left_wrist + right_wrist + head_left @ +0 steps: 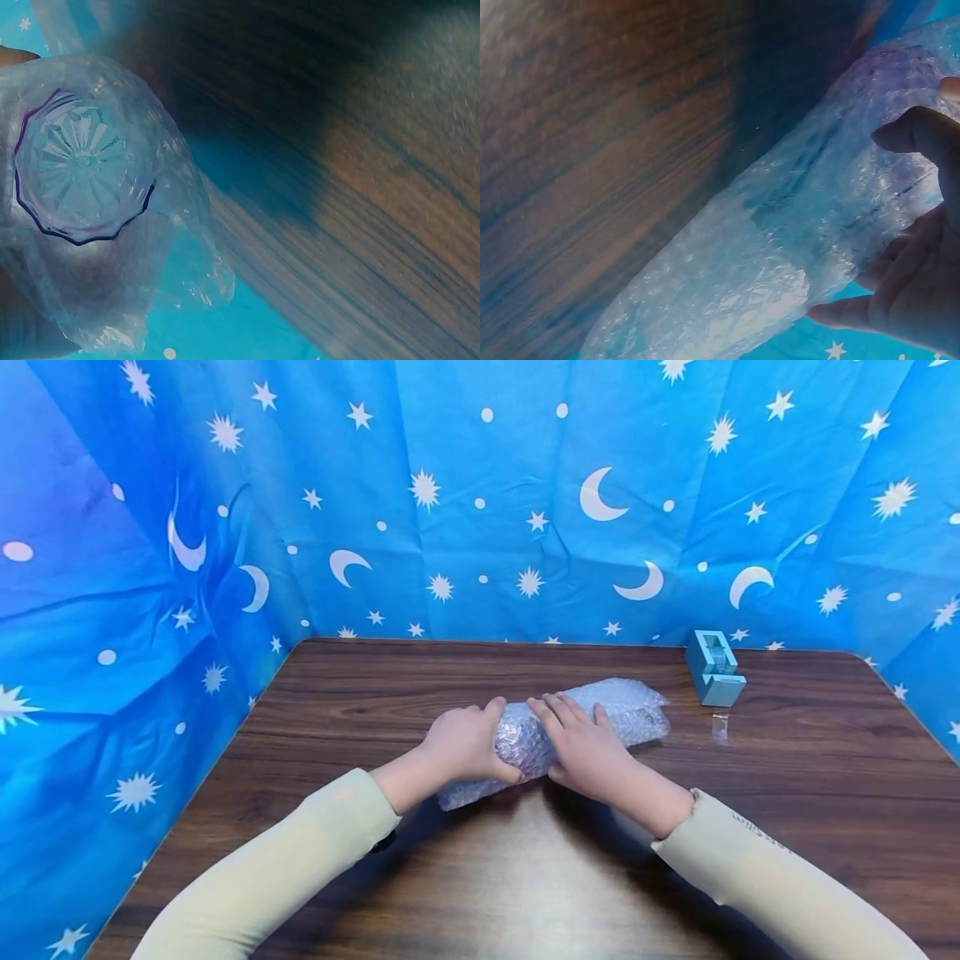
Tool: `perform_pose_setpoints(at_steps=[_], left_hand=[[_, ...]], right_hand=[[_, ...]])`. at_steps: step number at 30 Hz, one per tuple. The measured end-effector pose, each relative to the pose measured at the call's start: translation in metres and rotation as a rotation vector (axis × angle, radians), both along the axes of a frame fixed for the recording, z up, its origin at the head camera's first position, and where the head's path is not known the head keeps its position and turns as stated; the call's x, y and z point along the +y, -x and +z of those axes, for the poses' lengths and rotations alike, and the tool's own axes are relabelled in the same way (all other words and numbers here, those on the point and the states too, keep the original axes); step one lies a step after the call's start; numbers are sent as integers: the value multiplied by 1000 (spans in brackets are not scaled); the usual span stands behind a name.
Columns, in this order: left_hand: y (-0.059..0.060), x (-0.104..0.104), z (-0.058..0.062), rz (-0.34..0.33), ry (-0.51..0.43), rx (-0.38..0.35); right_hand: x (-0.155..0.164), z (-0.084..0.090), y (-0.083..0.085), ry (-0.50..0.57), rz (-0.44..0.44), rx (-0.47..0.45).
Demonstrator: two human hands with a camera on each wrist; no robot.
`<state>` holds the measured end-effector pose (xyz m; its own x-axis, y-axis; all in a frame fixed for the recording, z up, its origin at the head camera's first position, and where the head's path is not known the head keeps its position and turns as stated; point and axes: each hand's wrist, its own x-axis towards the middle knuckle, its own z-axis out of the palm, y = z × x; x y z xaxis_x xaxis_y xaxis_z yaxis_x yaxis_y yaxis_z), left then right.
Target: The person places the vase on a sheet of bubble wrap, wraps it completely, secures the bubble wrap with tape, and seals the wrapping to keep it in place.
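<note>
Both hands wrap the bubble-wrapped glass (555,727): left hand (467,745) grips base end, right hand (588,752) curls over mid; prob fragile, slippery wrap, hold mid-body w/ both.

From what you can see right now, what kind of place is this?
Probably a small packing station set up at a desk. A wooden table is screened by a blue star-and-moon cloth, a tape dispenser stands ready, and both hands hold a bubble-wrapped bundle.

Bubble-wrapped glass (570,727), lying on its side mid-table, wrap ends loose
</note>
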<state>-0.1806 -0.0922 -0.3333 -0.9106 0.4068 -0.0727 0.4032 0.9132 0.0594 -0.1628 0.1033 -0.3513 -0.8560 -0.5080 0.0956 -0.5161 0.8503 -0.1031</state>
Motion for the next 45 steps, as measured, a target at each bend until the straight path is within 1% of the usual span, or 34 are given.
perform_pose_setpoints(at_steps=[4,8,11,14,16,19,22,25,28,31,34,37,39,41,45], left_hand=[[-1,3,0,37,-35,-37],[1,4,-1,86,-87,-82],[4,3,-2,124,-126,-115],[7,0,-3,174,-195,-167],[8,-1,-3,205,-249,-208],[7,-3,-2,241,-320,-268],[1,-1,0,251,-372,-301],[-7,3,1,228,-390,-300],[-13,6,0,185,-374,-290],[-18,6,-2,147,-367,-295],[-27,7,-2,114,-352,-297],[-39,6,-4,53,-319,-257],[-46,5,-5,-4,-286,-223],[-51,4,-7,-60,-274,-187],[-55,1,-11,-136,-320,-160]], right_hand=[[2,1,-1,2,21,17],[4,0,3,-3,53,26],[2,-6,11,2,81,61],[-2,-11,23,33,106,107],[-5,-12,33,51,119,117],[-10,-9,45,75,131,67],[-11,-8,55,70,150,16],[-9,-9,64,69,169,-10],[-7,-10,70,70,187,-20],[-4,-12,73,81,213,-25],[1,-13,75,102,235,-24],[6,-16,76,119,263,-12],[10,-18,76,130,282,-5],[14,-20,77,134,302,11],[21,-21,79,140,337,43]])
